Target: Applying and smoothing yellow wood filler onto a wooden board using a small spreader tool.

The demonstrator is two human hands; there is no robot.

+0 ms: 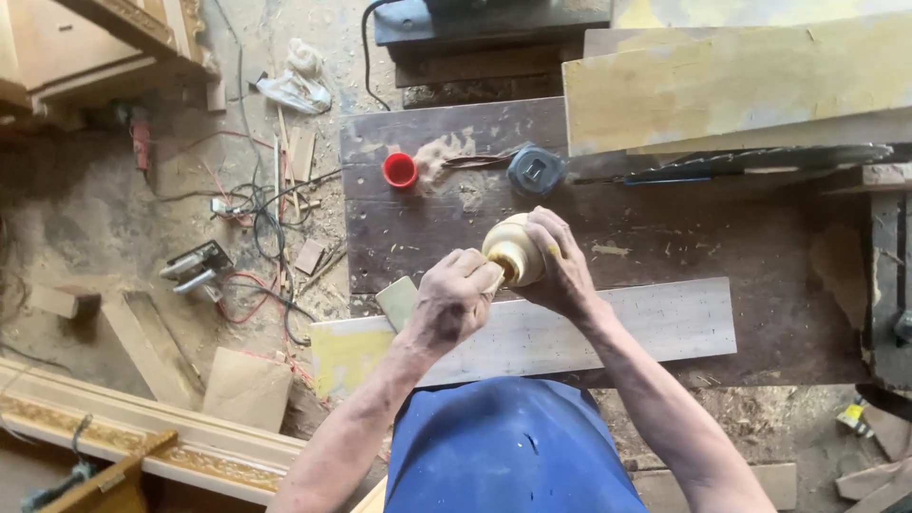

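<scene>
A rounded, pale yellow turned wooden piece [511,245] is held over the dark workbench [760,256]. My right hand [562,266] wraps around its right side and grips it. My left hand [448,302] is closed with its fingers pressed against the piece's lower left end; a small greenish folded sheet [396,300] sticks out beside that hand. Both hands hover above a long pale plank [655,328] lying across the bench's near edge.
On the bench behind the hands sit a red cap [400,170], a pile of sawdust [439,157] and a round grey tape measure [534,170]. Yellowed boards [731,81] are stacked at the back right. Cables [261,214], offcuts and a power tool [195,267] litter the floor on the left.
</scene>
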